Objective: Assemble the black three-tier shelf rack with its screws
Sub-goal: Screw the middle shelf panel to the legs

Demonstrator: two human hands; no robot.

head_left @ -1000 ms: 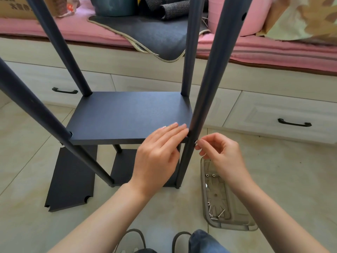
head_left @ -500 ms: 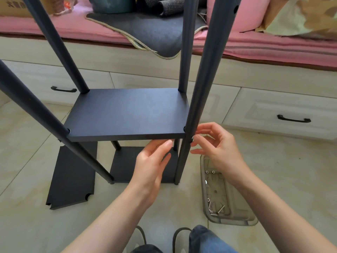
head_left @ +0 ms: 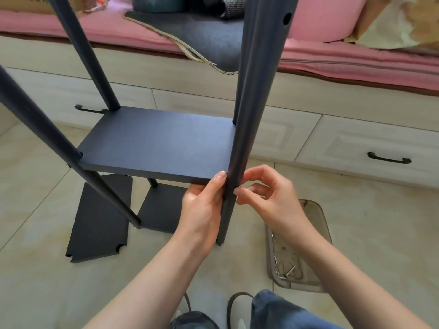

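Smoky plastic tray (head_left: 316,217) holding loose screws (head_left: 288,273); left hand (head_left: 202,210) gripping shelf (head_left: 156,143), right hand (head_left: 268,193) pinching at post (head_left: 247,115)

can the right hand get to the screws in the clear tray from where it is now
Probably yes. The right hand is pinching at the front post, and the clear tray lies on the floor just below and beside it. The loose screws lie uncovered, with nothing between them and the hand.

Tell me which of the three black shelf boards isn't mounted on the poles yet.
The loose board lying flat on the floor at left, notched corners exposed. The middle board and the bottom board both sit between the poles.
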